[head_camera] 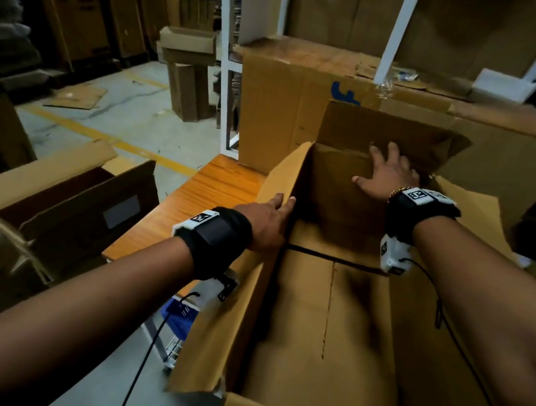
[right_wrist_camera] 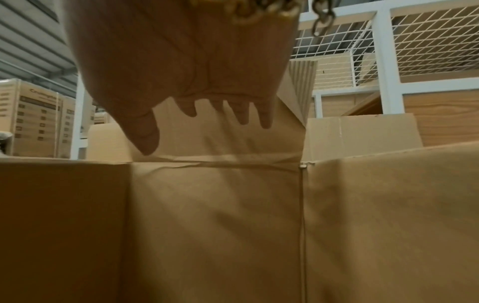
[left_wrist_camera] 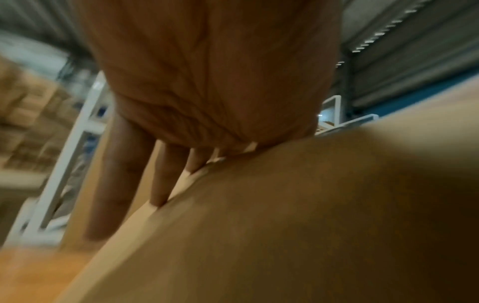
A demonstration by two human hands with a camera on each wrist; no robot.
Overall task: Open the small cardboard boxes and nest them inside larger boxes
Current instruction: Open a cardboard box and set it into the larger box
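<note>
A large open cardboard box [head_camera: 330,314] stands on the wooden table [head_camera: 213,188] in front of me, with nothing inside it. My left hand [head_camera: 268,216] lies with straight fingers [left_wrist_camera: 122,174] against the edge of the box's left flap [left_wrist_camera: 285,225]. My right hand [head_camera: 386,174] reaches across the opening, and its spread fingers [right_wrist_camera: 241,114] press flat on the upright far flap [right_wrist_camera: 207,141] just above the fold. Below that fold is the far wall [right_wrist_camera: 215,215]. Neither hand holds anything.
A second open box [head_camera: 62,208] with raised flaps sits low at the left. A big closed box [head_camera: 290,109] and a white rack frame [head_camera: 225,59] stand behind the table. More cartons [head_camera: 187,81] stand on the floor.
</note>
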